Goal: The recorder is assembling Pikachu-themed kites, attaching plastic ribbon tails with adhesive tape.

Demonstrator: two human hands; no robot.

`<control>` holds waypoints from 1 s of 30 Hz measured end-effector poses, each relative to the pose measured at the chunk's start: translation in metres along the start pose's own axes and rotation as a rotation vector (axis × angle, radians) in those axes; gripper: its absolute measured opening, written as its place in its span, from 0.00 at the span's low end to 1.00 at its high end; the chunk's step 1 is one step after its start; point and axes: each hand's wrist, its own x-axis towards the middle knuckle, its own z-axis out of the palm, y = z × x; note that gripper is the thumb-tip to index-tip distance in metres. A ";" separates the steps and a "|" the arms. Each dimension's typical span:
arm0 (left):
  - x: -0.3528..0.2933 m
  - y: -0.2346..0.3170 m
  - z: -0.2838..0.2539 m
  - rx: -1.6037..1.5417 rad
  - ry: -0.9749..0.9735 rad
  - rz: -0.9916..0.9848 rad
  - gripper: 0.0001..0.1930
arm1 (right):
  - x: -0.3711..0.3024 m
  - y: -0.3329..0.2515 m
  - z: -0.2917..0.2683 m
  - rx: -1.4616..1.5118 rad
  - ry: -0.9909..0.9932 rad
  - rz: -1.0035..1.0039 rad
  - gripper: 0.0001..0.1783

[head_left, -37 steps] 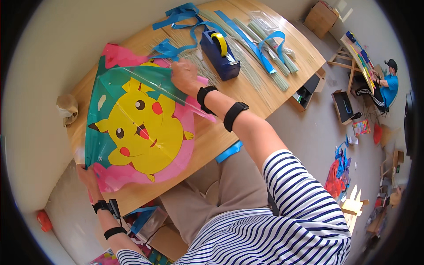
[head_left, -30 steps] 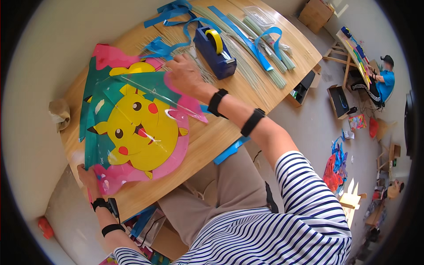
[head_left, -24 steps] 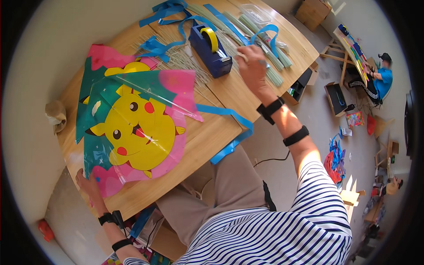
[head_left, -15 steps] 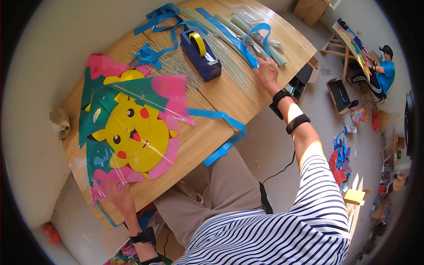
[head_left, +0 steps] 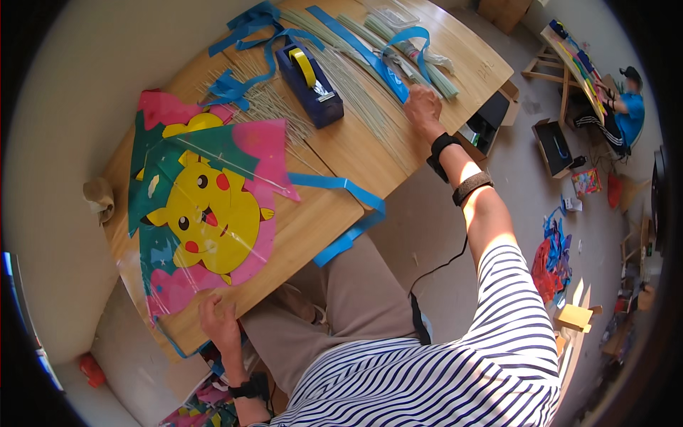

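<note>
At the far right of the table, my right hand (head_left: 423, 108) is closed at the near end of a flat blue ribbon strip (head_left: 359, 50). My left hand (head_left: 222, 326) is just off the near table edge, fingers loosely bent and apart, with nothing in it. Nearest to it lies a diamond-shaped plastic kite (head_left: 213, 213), printed with a yellow cartoon creature on green and pink. Another similar kite sheet shows partly beneath it. From beside the kite, a blue ribbon tail (head_left: 348, 186) runs over the table edge toward my lap.
A dark blue tape dispenser (head_left: 310, 84) with a yellow roll stands mid-table. Around it are thin pale sticks (head_left: 263, 110), tangled blue ribbon (head_left: 249, 28) and wrapped stick bundles (head_left: 445, 84). A clear plastic box (head_left: 395, 14) sits behind. Another person (head_left: 626, 114) works at a far table; cartons lie on the floor.
My left hand has come away from the kite's lower corner and moved right, toward my lap. My right hand stays at the ribbon's end, shifted slightly.
</note>
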 end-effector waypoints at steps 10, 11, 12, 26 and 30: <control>-0.004 0.017 0.002 -0.013 -0.047 -0.004 0.14 | 0.025 0.016 -0.016 0.274 -0.346 0.315 0.21; -0.004 0.019 0.003 -0.007 -0.053 0.006 0.14 | 0.029 0.018 -0.013 0.297 -0.349 0.331 0.21; -0.004 0.021 0.003 -0.014 -0.050 0.004 0.14 | 0.033 0.022 -0.011 0.320 -0.351 0.347 0.21; -0.007 0.027 0.003 -0.016 -0.069 -0.025 0.13 | 0.037 0.030 -0.008 0.393 -0.233 0.325 0.13; -0.005 0.034 0.002 -0.022 -0.058 -0.036 0.14 | 0.037 0.020 -0.022 0.378 -0.153 0.346 0.13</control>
